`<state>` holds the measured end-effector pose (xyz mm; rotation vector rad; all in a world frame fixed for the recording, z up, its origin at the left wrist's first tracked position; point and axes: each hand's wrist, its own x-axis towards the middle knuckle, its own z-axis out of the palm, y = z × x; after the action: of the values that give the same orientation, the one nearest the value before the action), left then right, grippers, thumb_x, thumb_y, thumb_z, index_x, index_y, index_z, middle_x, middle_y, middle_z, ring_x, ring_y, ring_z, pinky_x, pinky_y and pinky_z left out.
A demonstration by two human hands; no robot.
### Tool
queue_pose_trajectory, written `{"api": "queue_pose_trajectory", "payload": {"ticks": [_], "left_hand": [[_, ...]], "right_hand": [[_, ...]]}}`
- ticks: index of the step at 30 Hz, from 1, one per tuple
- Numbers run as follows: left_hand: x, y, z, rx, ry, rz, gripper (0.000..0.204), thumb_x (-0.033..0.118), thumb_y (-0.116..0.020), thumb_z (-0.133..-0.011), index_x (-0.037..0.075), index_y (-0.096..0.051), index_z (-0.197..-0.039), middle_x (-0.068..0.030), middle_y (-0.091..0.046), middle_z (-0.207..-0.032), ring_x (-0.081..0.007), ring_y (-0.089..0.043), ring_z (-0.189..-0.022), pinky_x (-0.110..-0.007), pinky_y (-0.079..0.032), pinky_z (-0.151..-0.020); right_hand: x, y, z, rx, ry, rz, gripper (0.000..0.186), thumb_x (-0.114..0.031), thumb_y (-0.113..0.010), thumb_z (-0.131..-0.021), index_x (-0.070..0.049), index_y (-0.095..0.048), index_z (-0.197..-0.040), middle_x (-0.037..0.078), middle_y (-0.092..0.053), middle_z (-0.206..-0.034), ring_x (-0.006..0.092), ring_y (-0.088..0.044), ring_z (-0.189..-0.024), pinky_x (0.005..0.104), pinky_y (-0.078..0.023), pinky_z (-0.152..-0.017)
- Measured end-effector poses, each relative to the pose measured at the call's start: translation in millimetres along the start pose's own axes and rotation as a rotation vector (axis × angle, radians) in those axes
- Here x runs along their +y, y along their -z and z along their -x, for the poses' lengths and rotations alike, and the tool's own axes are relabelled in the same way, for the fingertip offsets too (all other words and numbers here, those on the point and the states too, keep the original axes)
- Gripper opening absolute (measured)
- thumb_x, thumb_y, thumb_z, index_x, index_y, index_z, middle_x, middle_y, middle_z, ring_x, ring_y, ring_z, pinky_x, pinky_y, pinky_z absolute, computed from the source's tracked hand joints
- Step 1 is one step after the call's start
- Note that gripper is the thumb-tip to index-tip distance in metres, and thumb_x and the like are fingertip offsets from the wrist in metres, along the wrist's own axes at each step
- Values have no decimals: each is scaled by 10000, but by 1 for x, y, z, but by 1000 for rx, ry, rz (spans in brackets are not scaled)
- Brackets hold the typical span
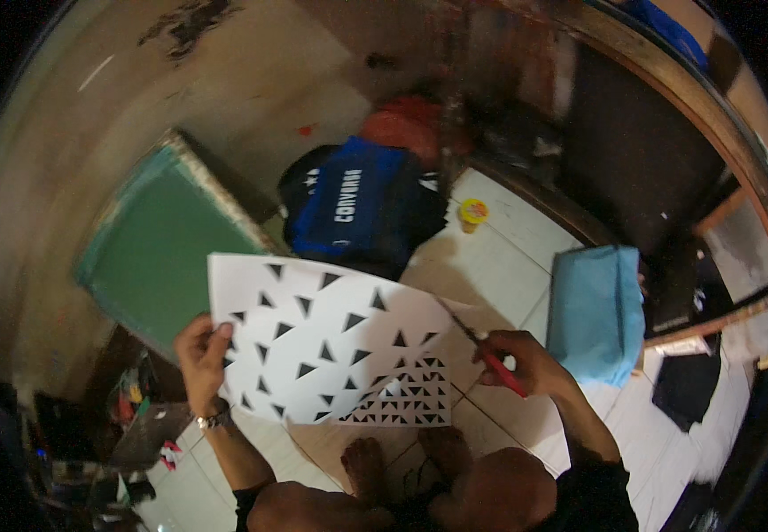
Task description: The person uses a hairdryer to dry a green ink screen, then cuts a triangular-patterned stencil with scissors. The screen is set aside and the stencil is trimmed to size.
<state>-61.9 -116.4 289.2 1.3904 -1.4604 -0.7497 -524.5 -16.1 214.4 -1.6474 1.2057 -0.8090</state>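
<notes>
My left hand (199, 355) pinches the left edge of a large white sheet of paper (313, 306) printed with scattered black triangles. The sheet is held up in front of me and bows slightly. In my right hand (526, 362) is a pair of scissors (506, 378) with red handles, fingers wrapped round them. Their dark blades point up and left, beside the sheet's right edge; whether they touch it I cannot tell. Below and partly behind the sheet is a second patterned paper (441, 412) with smaller, denser black triangles, just in front of my feet.
A green board-like panel (171, 239) leans at the left. Ahead sits a blue and black bag (348, 199), with a red bundle (406, 124) behind it. A small yellow-topped cup (472, 213) stands on the tiles. To the right are a light blue fabric box (596, 310) and dark cloth (687, 390).
</notes>
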Motion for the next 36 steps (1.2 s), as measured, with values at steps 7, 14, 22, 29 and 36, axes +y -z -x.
{"api": "queue_pose_trajectory", "payload": {"ticks": [7,14,22,29,36], "left_hand": [[-4,-18,-11,-285,64,66,188,168,-694,-968,-6,-714,-1035,23,-681,-828,-31,-569,-668,-210,-455,-572],[3,-59,-39,-983,128,266,252,198,-680,-978,-11,-701,-1116,13,-715,-928,-35,-598,-778,-205,-482,-660],[-28,-78,9,-581,313,1197,1057,769,-624,-796,-48,-454,-1444,-237,-525,-1431,-323,-510,-1336,-459,-429,-1110],[-32,-83,26,-295,172,751,616,-20,-721,-864,-13,-461,-1423,-134,-647,-1292,-189,-657,-1119,-342,-541,-969],[-6,-58,4,-274,128,605,556,-2,-721,-874,-34,-481,-1375,-131,-677,-1237,-167,-673,-1063,-312,-556,-917]], "right_hand": [[39,-13,16,258,-243,-450,194,-187,-641,-972,3,-650,-1014,86,-642,-735,130,-612,-614,286,-487,-495],[5,-17,-69,-76,-60,-716,630,-473,-452,-1043,-12,-347,-1459,198,-456,-1494,289,-469,-1358,432,-327,-1172],[-43,-64,-93,434,-15,-729,304,-90,-734,-803,-36,-557,-1044,25,-548,-931,142,-544,-837,286,-432,-773],[-5,-51,-66,177,5,-786,423,-460,-605,-992,-40,-555,-982,39,-542,-913,153,-524,-849,289,-427,-793],[16,-33,-30,-272,-231,-781,500,-514,-466,-1046,-66,-573,-1239,33,-600,-1076,129,-545,-868,256,-457,-691]]}}
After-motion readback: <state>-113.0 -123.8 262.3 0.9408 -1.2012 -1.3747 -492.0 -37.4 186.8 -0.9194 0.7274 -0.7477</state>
